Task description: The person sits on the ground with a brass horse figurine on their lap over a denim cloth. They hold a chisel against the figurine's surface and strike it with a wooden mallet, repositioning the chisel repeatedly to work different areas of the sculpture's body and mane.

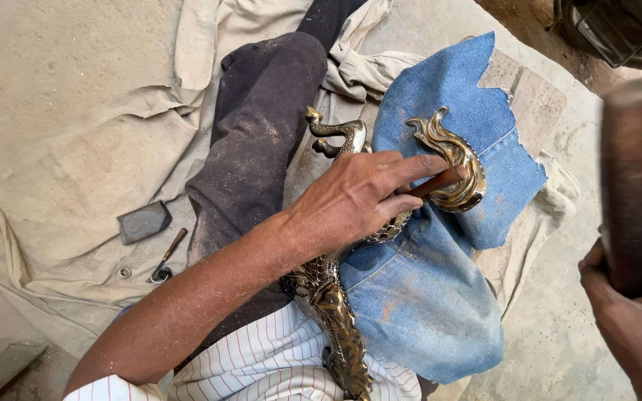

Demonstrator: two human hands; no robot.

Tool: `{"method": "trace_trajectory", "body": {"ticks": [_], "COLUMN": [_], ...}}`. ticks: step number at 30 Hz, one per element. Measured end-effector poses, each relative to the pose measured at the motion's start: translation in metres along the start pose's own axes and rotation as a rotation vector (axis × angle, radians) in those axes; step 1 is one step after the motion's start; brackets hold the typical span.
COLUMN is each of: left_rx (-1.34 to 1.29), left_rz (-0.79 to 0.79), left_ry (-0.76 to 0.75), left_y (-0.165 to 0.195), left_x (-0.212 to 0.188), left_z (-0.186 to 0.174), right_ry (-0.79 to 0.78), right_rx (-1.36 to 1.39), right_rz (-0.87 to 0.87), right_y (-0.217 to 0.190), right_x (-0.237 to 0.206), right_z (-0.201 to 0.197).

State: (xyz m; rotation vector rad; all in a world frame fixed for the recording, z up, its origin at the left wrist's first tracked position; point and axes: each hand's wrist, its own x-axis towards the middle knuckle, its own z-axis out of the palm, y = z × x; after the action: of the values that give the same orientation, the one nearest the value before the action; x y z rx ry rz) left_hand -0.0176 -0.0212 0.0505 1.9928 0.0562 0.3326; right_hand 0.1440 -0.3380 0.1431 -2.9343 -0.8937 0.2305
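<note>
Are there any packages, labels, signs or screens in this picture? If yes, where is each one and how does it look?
None show in this view.
What lies around the hands is unmarked: a brass bird figure on the lap, torn blue denim, a beige cloth, and a small dark grey block on that cloth.

The brass bird figure is golden brown with dark recesses and a scaled, feathered relief pattern. A faded blue denim cloth with a frayed pale edge and rusty smudges lies under it. The trouser leg is charcoal, speckled with pale dust. The shirt is white with thin red stripes. The sheet on the ground is beige. A small block near its left edge is slate grey.
</note>
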Motion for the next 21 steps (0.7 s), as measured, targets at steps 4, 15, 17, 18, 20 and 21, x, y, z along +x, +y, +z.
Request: {"method": "trace_trajectory", "body": {"ticks": [4,15,17,18,20,21], "left_rx": [0.015,-0.028,-0.018,-0.015,0.001,0.014], "left_rz": [0.033,0.007,0.036,0.044,0.029,0.023], "left_ry": [0.023,-0.026,-0.033,-0.018,-0.013,-0.036], "left_y": [-0.001,0.003,0.003,0.004,0.004,0.004], "left_x": [0.000,0.007,0.008,0.007,0.005,0.003], "left_z": [-0.001,-0.004,-0.004,-0.003,-0.002,-0.002], "right_ry": [0.012,-0.184,-0.097,0.002,0.016,-0.051], "right_rx": [0.383,0.006,0.137,0.323,0.372,0.236], "right_rz": [0.049,0.136,0.211,0.298,0.243,0.115], "right_y": [0.010,0.002,-0.018,-0.029,-0.048,-0.054], "right_x": [0.000,0.008,0.001,0.000,0.001,0.003], "right_z": [0.002,-0.003,-0.010,-0.014,-0.022,-0.029]}}
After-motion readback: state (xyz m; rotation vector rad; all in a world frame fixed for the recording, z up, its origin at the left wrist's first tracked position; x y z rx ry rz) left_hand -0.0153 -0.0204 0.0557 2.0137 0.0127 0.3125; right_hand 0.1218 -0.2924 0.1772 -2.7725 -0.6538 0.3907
